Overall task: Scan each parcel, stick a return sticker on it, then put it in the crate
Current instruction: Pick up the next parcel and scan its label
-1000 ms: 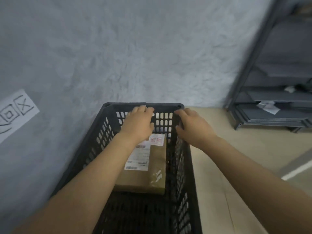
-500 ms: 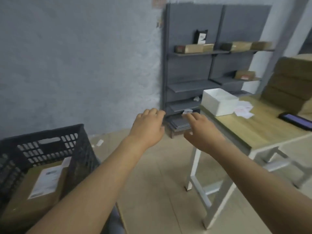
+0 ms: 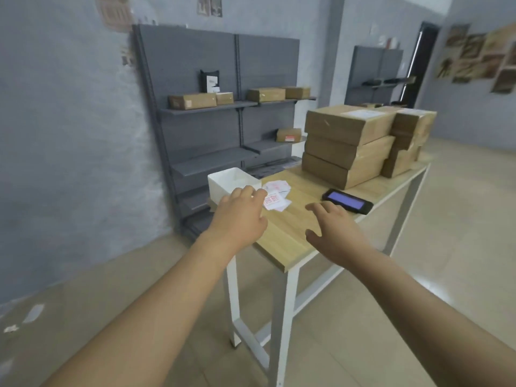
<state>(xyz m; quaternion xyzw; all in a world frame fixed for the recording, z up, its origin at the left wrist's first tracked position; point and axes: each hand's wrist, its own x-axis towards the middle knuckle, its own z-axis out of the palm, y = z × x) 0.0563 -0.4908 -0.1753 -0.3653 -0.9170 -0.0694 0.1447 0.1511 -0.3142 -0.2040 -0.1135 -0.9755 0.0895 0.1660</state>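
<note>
Brown cardboard parcels point(image 3: 349, 143) are stacked in two piles at the far end of a wooden table point(image 3: 287, 236). A black handheld scanner point(image 3: 347, 203) with a lit blue screen lies in front of them. Loose white return stickers point(image 3: 275, 195) with red print lie beside a white box point(image 3: 231, 182). My left hand point(image 3: 240, 216) hovers over the table's near left corner, fingers relaxed and empty, just short of the stickers. My right hand point(image 3: 335, 230) is spread open above the table, close to the scanner. The crate is out of view.
Grey shelving point(image 3: 217, 113) with a few small parcels stands against the wall behind the table. A second grey shelf unit point(image 3: 374, 74) stands farther back by a dark doorway. The table has white metal legs point(image 3: 284, 317) on a tiled floor.
The view has swung right from the black crate with a parcel inside to the table. Both hands left the crate's rim and now reach out over the tabletop.
</note>
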